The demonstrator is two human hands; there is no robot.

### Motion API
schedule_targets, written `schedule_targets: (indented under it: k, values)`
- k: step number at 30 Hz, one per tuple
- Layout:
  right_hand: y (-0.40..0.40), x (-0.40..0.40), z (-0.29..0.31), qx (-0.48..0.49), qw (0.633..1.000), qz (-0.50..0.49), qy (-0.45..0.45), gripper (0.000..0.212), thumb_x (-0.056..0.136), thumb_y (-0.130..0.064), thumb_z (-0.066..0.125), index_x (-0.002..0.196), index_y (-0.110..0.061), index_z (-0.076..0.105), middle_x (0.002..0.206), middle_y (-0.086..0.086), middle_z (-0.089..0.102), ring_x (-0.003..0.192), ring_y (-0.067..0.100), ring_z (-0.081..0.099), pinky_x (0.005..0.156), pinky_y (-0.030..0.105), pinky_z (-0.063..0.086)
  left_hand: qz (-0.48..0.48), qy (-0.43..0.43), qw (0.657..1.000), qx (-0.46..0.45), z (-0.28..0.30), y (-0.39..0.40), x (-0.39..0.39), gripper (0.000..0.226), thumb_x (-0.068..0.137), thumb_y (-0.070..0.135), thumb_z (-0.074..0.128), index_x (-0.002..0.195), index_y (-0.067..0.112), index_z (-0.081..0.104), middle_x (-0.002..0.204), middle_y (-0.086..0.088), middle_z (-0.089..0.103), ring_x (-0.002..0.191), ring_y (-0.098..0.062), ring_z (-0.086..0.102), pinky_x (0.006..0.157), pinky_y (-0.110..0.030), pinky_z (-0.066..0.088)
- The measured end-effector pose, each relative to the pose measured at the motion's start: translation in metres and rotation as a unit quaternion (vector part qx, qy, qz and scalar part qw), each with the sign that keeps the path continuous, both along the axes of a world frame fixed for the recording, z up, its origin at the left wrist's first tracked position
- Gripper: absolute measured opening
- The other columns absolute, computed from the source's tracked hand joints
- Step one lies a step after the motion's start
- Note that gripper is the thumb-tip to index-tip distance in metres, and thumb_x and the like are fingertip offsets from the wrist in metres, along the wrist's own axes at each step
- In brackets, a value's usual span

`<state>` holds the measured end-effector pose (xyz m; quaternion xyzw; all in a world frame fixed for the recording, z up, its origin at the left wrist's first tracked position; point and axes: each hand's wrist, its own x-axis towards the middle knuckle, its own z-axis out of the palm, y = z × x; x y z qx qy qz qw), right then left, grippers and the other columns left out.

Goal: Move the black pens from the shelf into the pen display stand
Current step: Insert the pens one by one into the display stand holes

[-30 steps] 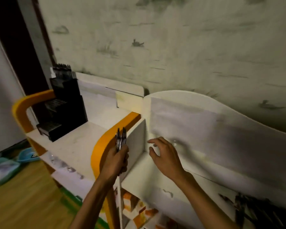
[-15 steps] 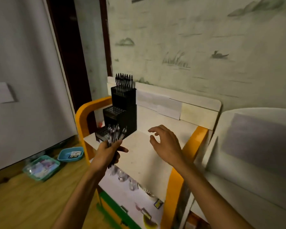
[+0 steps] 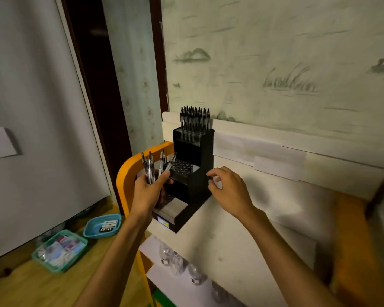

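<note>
The left hand (image 3: 147, 191) is gripping a bunch of pens (image 3: 156, 166), fingers and thumb curled round their lower ends, so that the tips are fanning out upward above the fist. How many pens it is holding is hard to count; about five are showing. The right hand (image 3: 227, 191) is hovering with nothing in it, its fingers loosely bent and spread, the thumb and forefinger nearly meeting.

Between the two hands the stand (image 3: 192, 173) is sitting on the shelf (image 3: 242, 229), a black stepped block with three tiers of holes. Just beyond the left hand's pens the middle tier is showing its open holes. The lowest tier is lying partly hidden behind the left hand and wrist. Above and beyond both hands, the top tier is carrying a row of pens (image 3: 194, 119) standing upright, tips up. The right hand's fingertips are floating just beside the stand's right wall, apparently not touching it.

To the left of the left hand the shelf's orange side rail (image 3: 125, 173) is curving up. Below the left forearm, on the wooden floor, a blue tray (image 3: 91, 228) and a green tray (image 3: 40, 258) are sitting side by side, each holding small packets. Under the right forearm, a lower level of the shelf is holding blurred clear items.
</note>
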<state>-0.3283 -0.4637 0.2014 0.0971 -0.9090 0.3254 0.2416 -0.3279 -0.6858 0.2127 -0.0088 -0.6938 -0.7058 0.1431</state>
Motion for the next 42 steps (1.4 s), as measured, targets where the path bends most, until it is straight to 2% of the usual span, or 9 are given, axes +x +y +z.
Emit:
schedule_targets:
  k: [3,8,12,16,20,22,25,30,42]
  values:
    - [-0.015,-0.039,0.001,-0.005,1.0,-0.012,0.008,0.019,0.092,-0.023,0.064,0.111,-0.027,0.067,0.109,-0.008,0.065,0.093,0.009,0.062,0.076,0.017,0.048,-0.037,-0.011,0.999,0.009,0.005,-0.021,-0.053,0.015,0.092,0.031,0.069,0.098,0.016,0.068,0.072,-0.005,0.071,0.044,-0.008,0.047,0.042,-0.023,0.042]
    - [-0.028,-0.097,0.015,0.003,0.999,-0.031,0.024,0.021,0.093,-0.021,0.063,0.113,-0.024,0.068,0.11,-0.007,0.066,0.095,0.012,0.064,0.08,0.029,0.055,-0.096,-0.02,0.995,-0.019,0.017,-0.043,-0.127,0.018,0.094,0.029,0.067,0.079,0.023,0.074,0.056,-0.003,0.054,0.042,-0.012,0.037,0.038,-0.025,0.031]
    - [-0.04,-0.127,0.026,-0.009,0.999,-0.035,0.029,0.022,0.094,-0.019,0.063,0.114,-0.023,0.068,0.111,-0.006,0.066,0.093,0.007,0.063,0.077,0.025,0.055,-0.138,-0.023,0.99,0.024,0.021,-0.049,-0.172,0.016,0.09,0.028,0.071,0.078,0.019,0.072,0.06,-0.007,0.048,0.048,-0.016,0.035,0.045,-0.03,0.028]
    - [-0.046,-0.154,0.041,-0.02,0.998,-0.046,0.045,0.021,0.093,-0.015,0.063,0.112,-0.02,0.069,0.105,-0.006,0.065,0.088,0.003,0.058,0.076,0.013,0.047,-0.183,-0.024,0.981,0.057,0.028,-0.045,-0.213,0.02,0.09,0.026,0.072,0.086,0.009,0.063,0.058,-0.009,0.05,0.042,-0.016,0.035,0.041,-0.029,0.026]
    - [-0.051,-0.173,0.055,-0.005,0.995,-0.083,0.063,0.019,0.093,-0.015,0.065,0.112,-0.018,0.068,0.102,-0.003,0.065,0.089,0.01,0.06,0.081,0.023,0.051,-0.228,-0.02,0.973,0.038,0.035,-0.037,-0.248,0.024,0.089,0.027,0.074,0.089,0.005,0.066,0.061,-0.013,0.056,0.041,-0.016,0.036,0.038,-0.024,0.025]
    - [-0.053,-0.181,0.058,0.011,0.991,-0.112,0.068,0.019,0.093,-0.017,0.065,0.112,-0.019,0.067,0.104,-0.005,0.064,0.088,0.009,0.059,0.08,0.014,0.049,-0.255,-0.02,0.966,0.047,0.037,-0.032,-0.263,0.026,0.089,0.027,0.074,0.097,0.003,0.069,0.062,-0.01,0.062,0.042,-0.013,0.043,0.037,-0.022,0.028]
    - [-0.058,-0.188,0.063,0.018,0.984,-0.165,0.068,0.022,0.094,-0.019,0.064,0.116,-0.022,0.067,0.104,-0.014,0.058,0.085,0.002,0.055,0.073,0.002,0.042,-0.31,-0.017,0.948,0.067,0.041,-0.025,-0.282,0.022,0.09,0.023,0.072,0.104,0.006,0.07,0.083,-0.011,0.075,0.05,-0.011,0.055,0.038,-0.022,0.035]
    - [-0.072,-0.194,0.071,0.015,0.974,-0.209,0.091,0.023,0.093,-0.018,0.065,0.115,-0.019,0.068,0.107,-0.003,0.068,0.09,0.011,0.063,0.083,0.026,0.054,-0.355,-0.002,0.933,0.049,0.043,-0.02,-0.309,0.013,0.093,0.019,0.069,0.104,0.013,0.069,0.092,-0.008,0.077,0.05,-0.013,0.059,0.039,-0.022,0.038]
    - [-0.106,-0.192,0.088,0.057,0.956,-0.277,0.083,0.02,0.095,-0.025,0.058,0.113,-0.021,0.067,0.102,-0.005,0.067,0.09,0.01,0.061,0.08,0.032,0.052,-0.458,0.025,0.888,0.044,0.043,-0.016,-0.332,0.012,0.092,0.028,0.07,0.102,0.023,0.07,0.093,-0.004,0.078,0.055,-0.011,0.062,0.043,-0.02,0.043]
